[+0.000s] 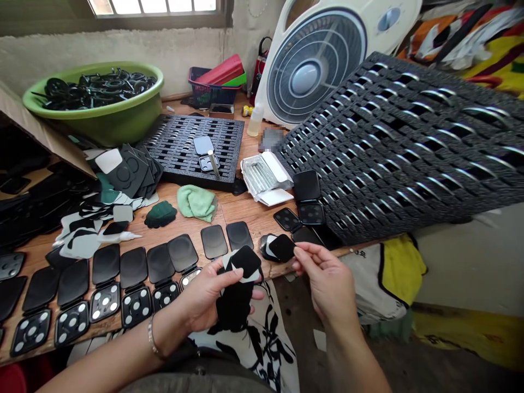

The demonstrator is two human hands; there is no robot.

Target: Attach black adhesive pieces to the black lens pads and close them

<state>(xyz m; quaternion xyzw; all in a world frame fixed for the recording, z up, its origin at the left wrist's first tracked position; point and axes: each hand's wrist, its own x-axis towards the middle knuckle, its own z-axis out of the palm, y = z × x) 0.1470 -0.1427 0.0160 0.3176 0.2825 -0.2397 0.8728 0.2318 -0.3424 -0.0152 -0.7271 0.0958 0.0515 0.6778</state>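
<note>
My left hand (208, 297) is closed round a small stack of black rounded-square stickers on white backing (244, 263), held above my lap at the table's front edge. My right hand (327, 278) pinches a single black rounded-square piece (282, 246) between thumb and fingers, just right of the stack. A row of open black compact cases (135, 284) lies along the wooden table's (241, 210) front edge to the left, lids up and round white dots in their bases.
A large black slotted foam tray (409, 142) tilts over the table's right side; a smaller one (192, 144) lies flat behind. A green basin of black parts (98, 95), a fan (315, 60), green cloths (197, 202) and piled black pieces (123, 174) surround them.
</note>
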